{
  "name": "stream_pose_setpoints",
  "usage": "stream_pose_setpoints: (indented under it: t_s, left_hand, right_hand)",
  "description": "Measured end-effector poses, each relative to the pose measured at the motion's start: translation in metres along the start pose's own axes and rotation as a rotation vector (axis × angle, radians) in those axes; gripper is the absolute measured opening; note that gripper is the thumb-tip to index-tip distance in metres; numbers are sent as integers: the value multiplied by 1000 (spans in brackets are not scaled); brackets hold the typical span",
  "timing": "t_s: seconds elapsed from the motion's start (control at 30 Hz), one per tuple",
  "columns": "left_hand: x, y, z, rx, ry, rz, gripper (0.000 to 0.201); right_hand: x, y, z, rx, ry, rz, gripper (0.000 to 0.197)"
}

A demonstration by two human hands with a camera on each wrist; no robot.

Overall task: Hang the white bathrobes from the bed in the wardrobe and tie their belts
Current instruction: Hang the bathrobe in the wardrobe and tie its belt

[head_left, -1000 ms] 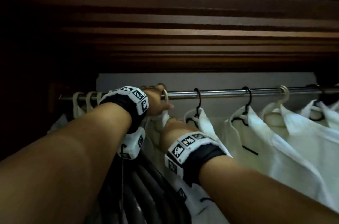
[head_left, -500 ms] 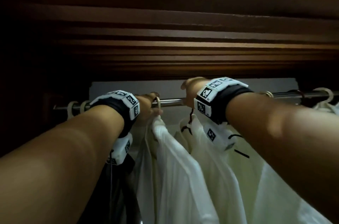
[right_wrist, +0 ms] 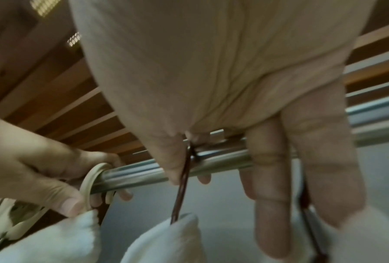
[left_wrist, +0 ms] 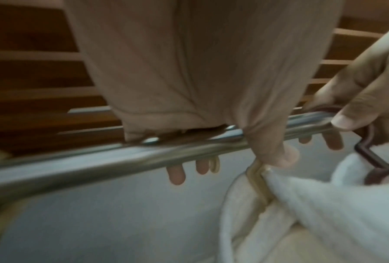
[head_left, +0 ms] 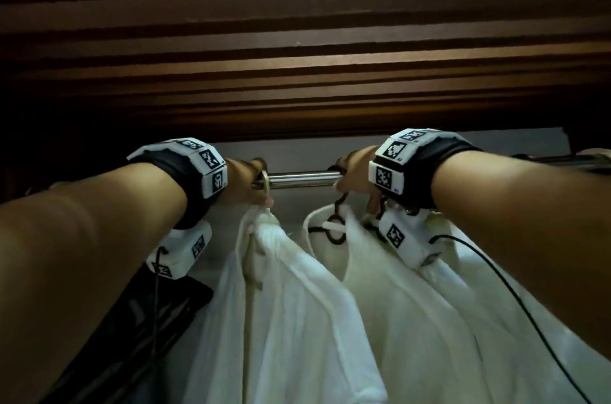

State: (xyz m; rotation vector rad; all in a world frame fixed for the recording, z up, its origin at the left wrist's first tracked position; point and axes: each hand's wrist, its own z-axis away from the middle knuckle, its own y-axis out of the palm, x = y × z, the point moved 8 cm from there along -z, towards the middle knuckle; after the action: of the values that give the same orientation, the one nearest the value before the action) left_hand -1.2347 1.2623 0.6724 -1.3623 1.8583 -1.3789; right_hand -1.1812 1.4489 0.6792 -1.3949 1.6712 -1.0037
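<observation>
Both hands are up at the polished metal wardrobe rail (head_left: pixel 299 179), and the bare stretch of rail between them is wider than it was half a second ago, when the right wrist sat close beside the left. The left hand (head_left: pixel 246 183) is curled over the rail with its thumb pinching the cream plastic hanger hook (head_left: pixel 265 181) against it; the white terry bathrobe (head_left: pixel 297 297) on that hanger hangs straight down below the thumb. A second ago this hand was in much the same place, so it seems to be anchoring that robe. The right hand (head_left: pixel 353 177) has gone from lower down among the garments up to the rail and then off to the right, and now grips the dark brown hanger hook (right_wrist: pixel 184 178) of the neighbouring white robe (head_left: pixel 380 258) between thumb and forefinger, its other fingers (right_wrist: pixel 274 178) draped loosely over the rail. In the head view the pale garments that hung spread along the right side a second ago are now bunched close under the right forearm. By my reading the hangers are being slid apart to give the newly hung robe room. Both robes in view are on the rail; no belt shows in any view, so tying appears still to come.
</observation>
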Motion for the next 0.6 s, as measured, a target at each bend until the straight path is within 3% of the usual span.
stream_pose_setpoints:
  t_s: [0.17,0.3,0.43,0.6]
  left_hand:
    - [-86,-7,-23,-58,60,73,40]
    - [-140,-8,-36,-105,90,155,44]
    - [-155,-10,-40,-166,60,120,47]
    - [-152,-7,-31,-207,2,163,52]
  right_hand:
    - [-57,-6,15,51,-38,112,44]
    - [-108,-7,28,58,-6,66,43]
    - [-150,-7,35,21,36,38,46]
    - [-153,-9,34,37,44,244,39]
